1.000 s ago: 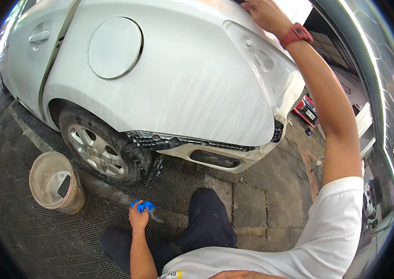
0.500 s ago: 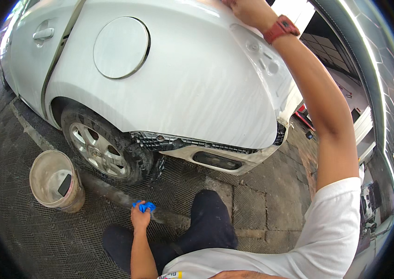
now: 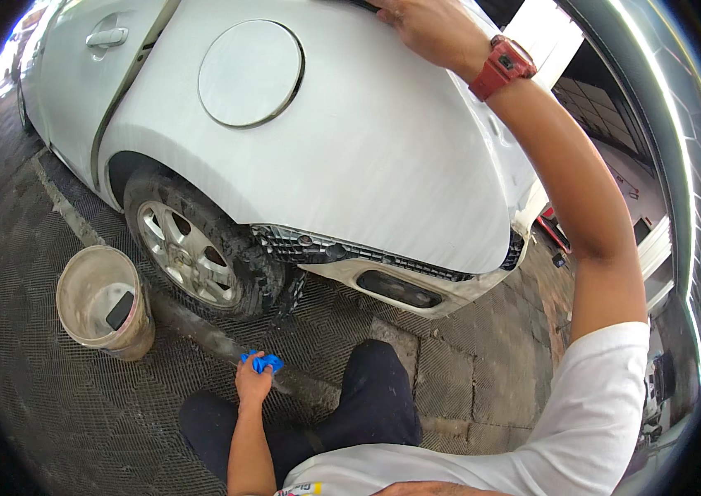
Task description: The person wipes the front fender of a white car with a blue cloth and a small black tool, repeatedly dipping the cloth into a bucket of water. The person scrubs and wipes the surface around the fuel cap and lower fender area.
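Observation:
A crumpled blue cloth (image 3: 264, 362) is in my left hand (image 3: 253, 383), whose fingers close round it low in front of my knees. My right hand (image 3: 431, 31), with a red watch (image 3: 502, 68) on its wrist, reaches up to the rear side of a white car (image 3: 367, 140). A narrow dark edge shows by its fingertips at the upper rim of the picture; most of that thing is cut off, so its kind is unclear. The car's panel looks dull and streaked, with a round fuel flap (image 3: 251, 73) in it.
A dirty pale bucket (image 3: 131, 343) with a black block (image 3: 119, 311) in it stands left of me, beside the rear wheel (image 3: 193, 248). Black plastic brackets (image 3: 342, 253) lie exposed along the panel's lower edge. The floor (image 3: 19, 331) is dark, textured tiles.
My right hand has come down and slightly right over the panel, and a dark edge now shows by its fingers. The view has shifted a little. My left hand still holds the blue cloth.

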`<state>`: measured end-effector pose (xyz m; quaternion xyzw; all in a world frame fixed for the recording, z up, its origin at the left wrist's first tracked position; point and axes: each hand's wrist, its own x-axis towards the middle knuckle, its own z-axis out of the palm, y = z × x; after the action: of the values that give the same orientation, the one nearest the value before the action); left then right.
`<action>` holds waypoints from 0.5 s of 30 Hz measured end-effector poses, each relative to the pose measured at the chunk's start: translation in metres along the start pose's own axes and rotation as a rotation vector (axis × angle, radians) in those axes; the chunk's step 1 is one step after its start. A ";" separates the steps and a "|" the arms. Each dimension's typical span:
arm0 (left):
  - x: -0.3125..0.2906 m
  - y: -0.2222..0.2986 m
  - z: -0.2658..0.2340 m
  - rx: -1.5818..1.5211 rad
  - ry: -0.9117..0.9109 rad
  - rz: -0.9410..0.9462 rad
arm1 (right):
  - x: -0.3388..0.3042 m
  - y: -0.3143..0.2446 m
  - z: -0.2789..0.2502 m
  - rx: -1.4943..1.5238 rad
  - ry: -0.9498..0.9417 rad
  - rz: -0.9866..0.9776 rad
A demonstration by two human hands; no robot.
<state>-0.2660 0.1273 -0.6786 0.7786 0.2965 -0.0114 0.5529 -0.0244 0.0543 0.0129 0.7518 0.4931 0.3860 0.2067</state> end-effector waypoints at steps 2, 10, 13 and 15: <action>0.001 -0.005 0.004 -0.015 0.008 0.003 | 0.018 -0.007 -0.013 -0.037 -0.126 0.109; -0.003 -0.005 0.001 0.018 -0.014 -0.025 | -0.017 -0.003 -0.014 0.102 -0.058 0.068; -0.001 -0.012 -0.005 -0.010 0.023 -0.009 | -0.028 0.008 -0.027 0.131 -0.169 0.129; -0.002 -0.011 0.002 -0.021 0.006 0.004 | -0.036 0.030 -0.037 0.019 -0.192 0.206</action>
<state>-0.2723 0.1266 -0.6884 0.7733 0.2967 -0.0046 0.5604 -0.0439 0.0068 0.0432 0.8338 0.3951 0.3267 0.2050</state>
